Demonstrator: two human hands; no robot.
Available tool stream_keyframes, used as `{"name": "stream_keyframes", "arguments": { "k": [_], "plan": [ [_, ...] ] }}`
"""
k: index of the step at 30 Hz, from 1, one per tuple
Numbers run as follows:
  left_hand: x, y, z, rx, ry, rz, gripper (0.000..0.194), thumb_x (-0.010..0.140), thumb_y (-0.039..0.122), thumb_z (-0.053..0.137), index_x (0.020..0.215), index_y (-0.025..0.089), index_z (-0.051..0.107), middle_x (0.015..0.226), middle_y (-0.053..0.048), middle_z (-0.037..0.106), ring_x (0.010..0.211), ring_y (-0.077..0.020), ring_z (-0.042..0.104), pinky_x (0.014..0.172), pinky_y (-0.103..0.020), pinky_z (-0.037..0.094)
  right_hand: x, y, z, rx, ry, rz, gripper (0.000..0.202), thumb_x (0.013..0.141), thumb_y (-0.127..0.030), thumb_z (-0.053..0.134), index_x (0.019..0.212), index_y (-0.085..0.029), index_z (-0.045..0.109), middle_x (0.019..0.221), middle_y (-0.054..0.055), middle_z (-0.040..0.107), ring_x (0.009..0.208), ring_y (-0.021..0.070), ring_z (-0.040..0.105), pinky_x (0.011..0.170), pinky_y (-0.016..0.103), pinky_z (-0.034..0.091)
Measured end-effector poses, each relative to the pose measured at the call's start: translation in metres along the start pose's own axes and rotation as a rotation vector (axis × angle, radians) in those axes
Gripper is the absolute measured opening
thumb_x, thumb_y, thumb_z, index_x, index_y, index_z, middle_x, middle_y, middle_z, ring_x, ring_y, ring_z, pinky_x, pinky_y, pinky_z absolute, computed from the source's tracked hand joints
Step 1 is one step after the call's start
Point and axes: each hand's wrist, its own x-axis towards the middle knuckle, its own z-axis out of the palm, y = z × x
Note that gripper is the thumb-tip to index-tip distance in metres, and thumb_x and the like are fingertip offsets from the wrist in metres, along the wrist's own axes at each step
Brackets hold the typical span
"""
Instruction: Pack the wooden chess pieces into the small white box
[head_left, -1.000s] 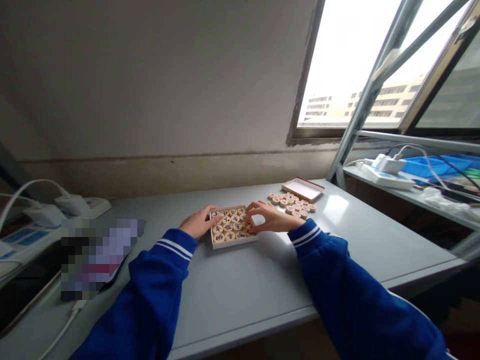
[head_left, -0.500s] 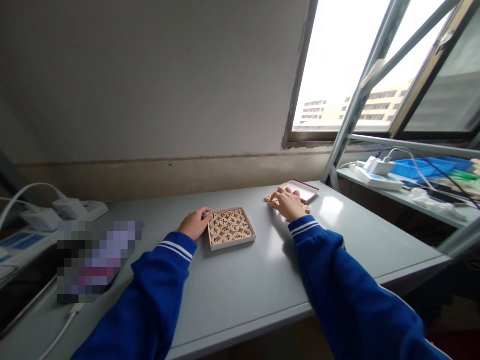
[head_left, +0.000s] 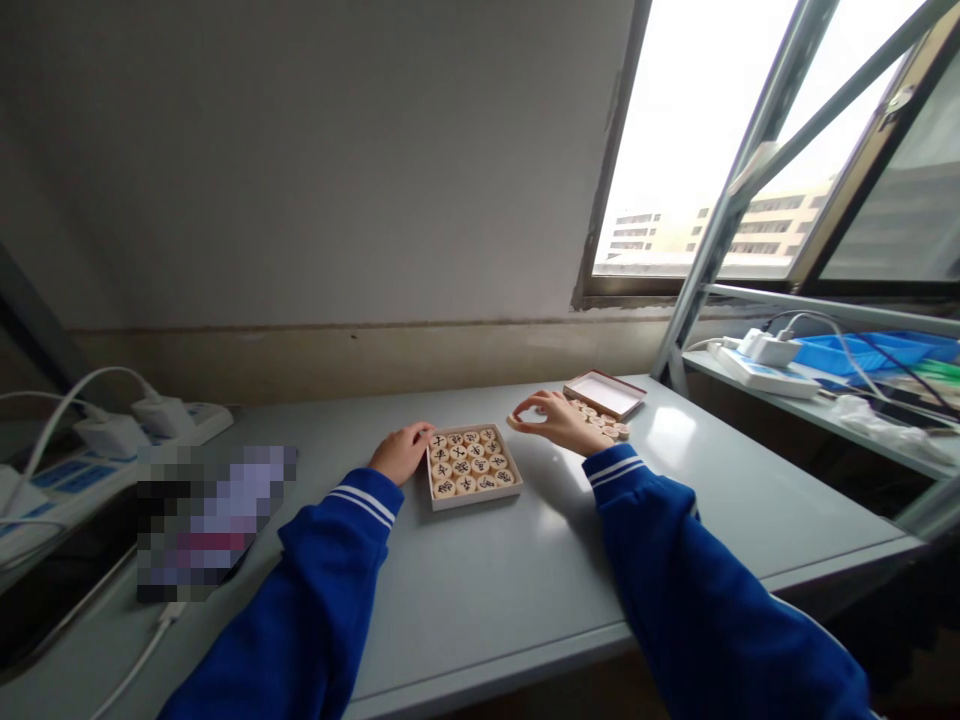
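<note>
A shallow white box (head_left: 475, 497) on the desk holds rows of round wooden Chinese chess pieces (head_left: 460, 467) with dark characters facing up. My left hand (head_left: 400, 452) is at the box's far left corner, its fingers closed on the rim. Just right of the box, my right hand (head_left: 556, 422) pinches a single Chinese chess piece (head_left: 513, 423) between thumb and fingers, above the desk. More loose Chinese chess pieces (head_left: 600, 419) lie beyond that hand, partly hidden by it. Behind them is the box lid (head_left: 606, 392), inner side up with a reddish edge.
A phone (head_left: 217, 525), blurred out, lies at the left with a white cable (head_left: 161, 630). Behind it is a power strip (head_left: 199, 425) with chargers. On the right, a shelf holds another power strip (head_left: 765, 370) and a blue tray (head_left: 870, 352). A metal post (head_left: 720, 210) rises behind the desk.
My right hand has moved left from the loose pieces towards the box, with a piece now in its fingers. My left hand stays at the box. The view has shifted slightly.
</note>
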Motion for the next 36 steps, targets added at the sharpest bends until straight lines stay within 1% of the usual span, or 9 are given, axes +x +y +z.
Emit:
{"name": "stream_keyframes", "arguments": {
  "k": [5, 8, 11, 15, 18, 22, 27, 30, 36],
  "plan": [
    [0.002, -0.003, 0.002, -0.058, -0.004, 0.005, 0.04, 0.083, 0.038, 0.026, 0.098, 0.021, 0.059, 0.106, -0.004, 0.062, 0.099, -0.0197, 0.055, 0.085, -0.027, 0.039, 0.008, -0.065, 0.026, 0.052, -0.004, -0.203, 0.03, 0.072, -0.051, 0.053, 0.088, -0.027, 0.061, 0.09, 0.001, 0.059, 0.089, 0.0174, 0.047, 0.074, 0.031, 0.028],
    [0.002, -0.003, 0.002, -0.085, -0.005, -0.003, 0.043, 0.083, 0.041, 0.025, 0.1, 0.021, 0.059, 0.105, -0.005, 0.063, 0.101, -0.0205, 0.054, 0.086, -0.028, 0.04, 0.013, -0.085, 0.039, 0.037, -0.014, -0.246, 0.032, 0.076, -0.05, 0.05, 0.094, -0.025, 0.058, 0.088, 0.001, 0.061, 0.087, 0.0164, 0.048, 0.073, 0.031, 0.026],
    [0.0, 0.0, 0.0, -0.063, -0.022, -0.017, 0.042, 0.082, 0.045, 0.028, 0.099, 0.022, 0.058, 0.1, -0.005, 0.064, 0.096, -0.021, 0.056, 0.082, -0.029, 0.041, 0.016, -0.076, 0.037, 0.013, 0.005, -0.214, 0.026, 0.079, -0.041, 0.05, 0.099, -0.026, 0.056, 0.092, 0.001, 0.061, 0.089, 0.0163, 0.048, 0.074, 0.031, 0.025],
    [-0.004, 0.006, -0.003, -0.011, -0.038, -0.035, 0.038, 0.077, 0.048, 0.038, 0.095, 0.021, 0.059, 0.089, -0.005, 0.066, 0.083, -0.0202, 0.059, 0.071, -0.027, 0.043, 0.017, -0.033, 0.024, -0.254, 0.15, 0.01, 0.023, 0.08, -0.024, 0.044, 0.1, -0.023, 0.056, 0.106, 0.007, 0.056, 0.099, 0.0214, 0.042, 0.078, 0.036, 0.025],
    [-0.005, 0.008, -0.003, 0.004, -0.021, -0.042, 0.037, 0.077, 0.047, 0.039, 0.095, 0.021, 0.059, 0.087, -0.005, 0.066, 0.08, -0.0191, 0.059, 0.067, -0.026, 0.043, 0.015, -0.001, 0.018, -0.436, 0.096, 0.164, 0.024, 0.077, -0.019, 0.043, 0.095, -0.015, 0.06, 0.106, 0.014, 0.054, 0.101, 0.027, 0.04, 0.078, 0.04, 0.024],
    [-0.005, 0.009, -0.001, 0.028, -0.014, -0.05, 0.038, 0.078, 0.048, 0.037, 0.094, 0.021, 0.058, 0.086, -0.005, 0.066, 0.079, -0.0199, 0.06, 0.064, -0.026, 0.042, 0.013, 0.019, 0.019, -0.431, 0.038, 0.196, 0.024, 0.078, -0.014, 0.039, 0.083, -0.014, 0.063, 0.095, 0.014, 0.058, 0.093, 0.0265, 0.045, 0.077, 0.042, 0.024],
    [-0.003, 0.007, -0.001, 0.023, -0.013, -0.03, 0.038, 0.082, 0.044, 0.029, 0.093, 0.021, 0.058, 0.093, -0.006, 0.065, 0.085, -0.0206, 0.059, 0.071, -0.028, 0.042, 0.016, 0.005, 0.016, -0.331, 0.058, 0.132, 0.02, 0.08, -0.026, 0.045, 0.092, -0.022, 0.061, 0.092, 0.005, 0.063, 0.091, 0.0203, 0.049, 0.082, 0.039, 0.026],
    [-0.002, 0.005, -0.001, 0.014, -0.013, -0.021, 0.038, 0.084, 0.039, 0.026, 0.093, 0.021, 0.058, 0.099, -0.006, 0.064, 0.091, -0.0204, 0.058, 0.075, -0.028, 0.041, 0.017, -0.018, 0.018, -0.103, 0.034, -0.055, 0.025, 0.078, -0.034, 0.051, 0.101, -0.025, 0.056, 0.094, 0.0, 0.062, 0.085, 0.0139, 0.053, 0.078, 0.03, 0.033],
    [-0.002, 0.005, -0.001, 0.024, -0.027, -0.023, 0.034, 0.081, 0.04, 0.033, 0.096, 0.021, 0.057, 0.096, -0.005, 0.065, 0.087, -0.0201, 0.058, 0.073, -0.027, 0.042, 0.012, -0.053, 0.039, 0.259, -0.012, -0.334, 0.025, 0.075, -0.022, 0.054, 0.099, -0.018, 0.056, 0.092, 0.004, 0.058, 0.07, 0.0091, 0.054, 0.07, 0.023, 0.041]
  ]
}}
